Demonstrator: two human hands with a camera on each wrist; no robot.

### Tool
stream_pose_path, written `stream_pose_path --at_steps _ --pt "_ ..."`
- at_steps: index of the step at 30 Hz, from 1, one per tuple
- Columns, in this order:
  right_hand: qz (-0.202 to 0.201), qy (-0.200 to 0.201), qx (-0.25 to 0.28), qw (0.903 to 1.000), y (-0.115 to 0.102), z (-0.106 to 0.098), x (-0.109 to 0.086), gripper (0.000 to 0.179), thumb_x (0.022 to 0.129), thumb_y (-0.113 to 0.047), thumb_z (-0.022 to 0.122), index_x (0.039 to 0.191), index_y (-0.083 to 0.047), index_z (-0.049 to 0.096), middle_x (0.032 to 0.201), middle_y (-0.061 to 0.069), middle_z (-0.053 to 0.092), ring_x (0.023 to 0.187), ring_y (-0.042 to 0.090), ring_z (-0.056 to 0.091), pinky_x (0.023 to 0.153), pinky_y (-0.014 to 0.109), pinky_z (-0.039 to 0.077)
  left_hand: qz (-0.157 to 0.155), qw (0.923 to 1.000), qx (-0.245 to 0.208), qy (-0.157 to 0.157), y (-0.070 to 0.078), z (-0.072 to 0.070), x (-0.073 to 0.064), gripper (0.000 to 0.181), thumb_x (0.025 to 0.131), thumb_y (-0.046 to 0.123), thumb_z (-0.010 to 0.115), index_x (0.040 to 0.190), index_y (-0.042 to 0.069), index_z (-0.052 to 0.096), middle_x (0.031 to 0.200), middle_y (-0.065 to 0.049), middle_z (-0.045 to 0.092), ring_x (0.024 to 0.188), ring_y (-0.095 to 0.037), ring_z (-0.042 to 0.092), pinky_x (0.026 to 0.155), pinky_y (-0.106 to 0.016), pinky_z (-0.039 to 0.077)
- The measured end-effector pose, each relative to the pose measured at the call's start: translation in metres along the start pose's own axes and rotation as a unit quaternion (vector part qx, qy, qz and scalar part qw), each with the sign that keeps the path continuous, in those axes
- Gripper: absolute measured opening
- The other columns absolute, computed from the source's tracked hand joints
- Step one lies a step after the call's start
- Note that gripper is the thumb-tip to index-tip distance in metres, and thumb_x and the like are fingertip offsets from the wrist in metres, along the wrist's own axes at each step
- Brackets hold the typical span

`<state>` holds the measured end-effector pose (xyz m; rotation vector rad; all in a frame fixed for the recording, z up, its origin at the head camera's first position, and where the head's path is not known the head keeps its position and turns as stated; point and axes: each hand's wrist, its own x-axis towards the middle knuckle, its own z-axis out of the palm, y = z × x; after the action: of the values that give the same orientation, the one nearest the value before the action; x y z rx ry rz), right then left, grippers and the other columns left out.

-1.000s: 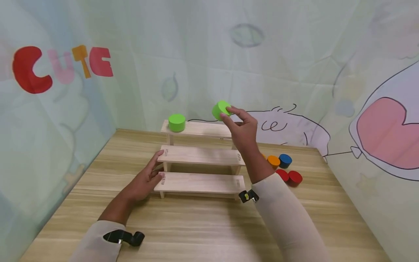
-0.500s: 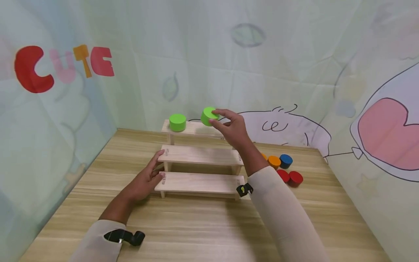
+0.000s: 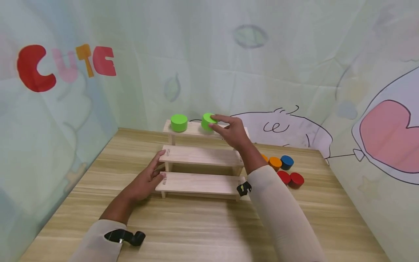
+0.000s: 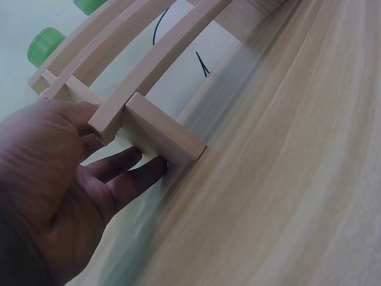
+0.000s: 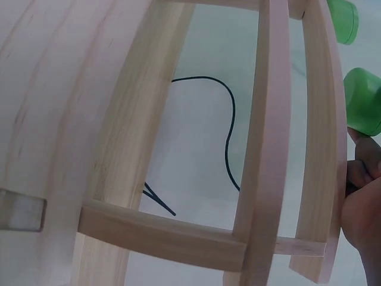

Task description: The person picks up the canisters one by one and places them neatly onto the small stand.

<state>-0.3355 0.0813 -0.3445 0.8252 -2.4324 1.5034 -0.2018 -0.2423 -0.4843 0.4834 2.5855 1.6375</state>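
Note:
A three-tier wooden rack [image 3: 199, 182] stands on the table. My right hand [image 3: 234, 133] pinches a green round block [image 3: 207, 122] between thumb and fingers at the top tier. In the right wrist view that green block [image 5: 363, 101] shows beside the top board, my hand partly cut off by the frame edge. Left of it a second green round block [image 3: 179, 123] sits on the same tier. My left hand [image 3: 145, 182] holds the rack's left end, thumb at the lowest board and a finger at the middle one. Its other fingers [image 4: 140, 179] reach against the side leg.
To the right of the rack lie two red round blocks [image 3: 296, 180], a blue one [image 3: 287, 162] and orange ones [image 3: 275, 163], partly hidden by my right arm. A printed cloth backdrop [image 3: 209, 65] encloses the wood-grain table [image 3: 183, 229] behind and at both sides.
My right hand has moved left and down with its green block, from above the top tier to the board beside the other green block. The left hand has stayed on the rack.

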Motion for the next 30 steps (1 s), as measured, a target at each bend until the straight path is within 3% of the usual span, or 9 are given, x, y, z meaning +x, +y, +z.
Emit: stream_pose_path --at_steps 4,6,13,30 --pt "0.007 -0.006 -0.003 1.0000 0.0014 0.0005 0.0010 0.038 0.098 -0.016 0.084 0.136 -0.011 0.078 0.152 0.015 0.068 0.132 0.032 0.073 0.076 0.024 0.063 0.002 1.0000 -0.002 0.000 -0.0007 -0.0002 -0.0003 0.081 0.117 0.016 0.050 0.176 0.043 0.000 0.178 -0.030 0.024 0.155 -0.060 0.040 0.112 -0.071 0.052" --pt "0.011 -0.011 -0.006 0.9999 0.0012 0.0012 0.0017 0.038 0.098 -0.016 0.084 0.135 -0.012 0.079 0.153 0.014 0.068 0.141 0.030 0.067 0.082 0.026 0.064 0.003 1.0000 -0.003 0.001 -0.0006 -0.0004 -0.0006 0.081 0.117 0.016 0.050 0.176 0.042 0.000 0.178 -0.030 0.024 0.155 -0.060 0.040 0.112 -0.072 0.052" --pt "0.021 -0.026 -0.027 0.9991 0.0000 0.0009 0.0039 0.038 0.096 -0.018 0.086 0.133 -0.015 0.080 0.149 0.010 0.072 0.139 0.028 0.069 0.094 0.045 0.067 -0.007 1.0000 -0.002 0.000 0.0024 -0.0009 -0.0007 0.082 0.117 0.016 0.050 0.175 0.044 0.000 0.178 -0.029 0.023 0.156 -0.060 0.038 0.112 -0.071 0.052" --pt "0.047 -0.041 -0.030 0.9976 -0.0022 -0.0003 0.0049 0.039 0.095 -0.019 0.087 0.133 -0.015 0.081 0.150 0.010 0.071 0.135 0.029 0.071 0.092 0.042 0.067 -0.002 1.0000 -0.002 -0.003 0.0044 -0.0009 -0.0003 0.081 0.117 0.015 0.049 0.176 0.040 0.000 0.177 -0.032 0.023 0.155 -0.061 0.039 0.111 -0.072 0.052"
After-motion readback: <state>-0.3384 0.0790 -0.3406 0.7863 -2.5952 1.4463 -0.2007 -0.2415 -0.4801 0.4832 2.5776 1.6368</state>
